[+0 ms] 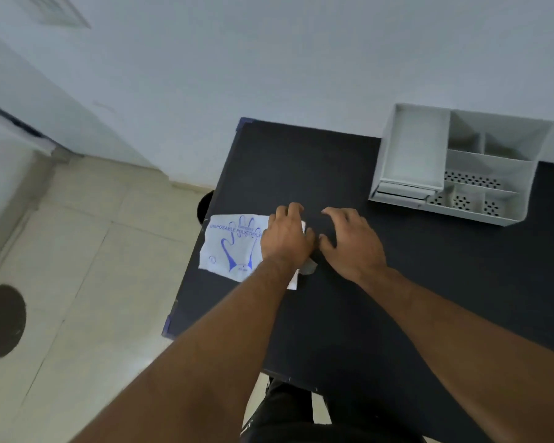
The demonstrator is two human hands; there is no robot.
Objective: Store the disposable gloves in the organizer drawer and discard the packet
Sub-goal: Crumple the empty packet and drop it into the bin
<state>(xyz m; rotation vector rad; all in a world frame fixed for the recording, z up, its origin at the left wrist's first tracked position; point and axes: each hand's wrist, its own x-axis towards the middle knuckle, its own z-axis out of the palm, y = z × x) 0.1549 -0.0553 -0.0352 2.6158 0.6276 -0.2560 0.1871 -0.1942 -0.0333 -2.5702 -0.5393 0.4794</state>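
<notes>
White glove packet [234, 243] is lying at the black counter [301, 161] edge; left hand [287, 238] is pressing it flat, right hand [352, 243] is resting spread just beside, grey organizer [506, 169] well beyond.

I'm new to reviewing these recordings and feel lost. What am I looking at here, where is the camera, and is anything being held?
There is no machine here: a person works with bare hands, and the single picture comes from a wide-angle camera on their head, looking down. On the dark table lies a white packet of disposable gloves, hanging partly over the table's left edge. The left hand rests on the packet's right end; whether it grips it cannot be told. The right hand is open on the table beside it, holding nothing. Farther right stands a grey organizer with open compartments and a small drawer at its front.
</notes>
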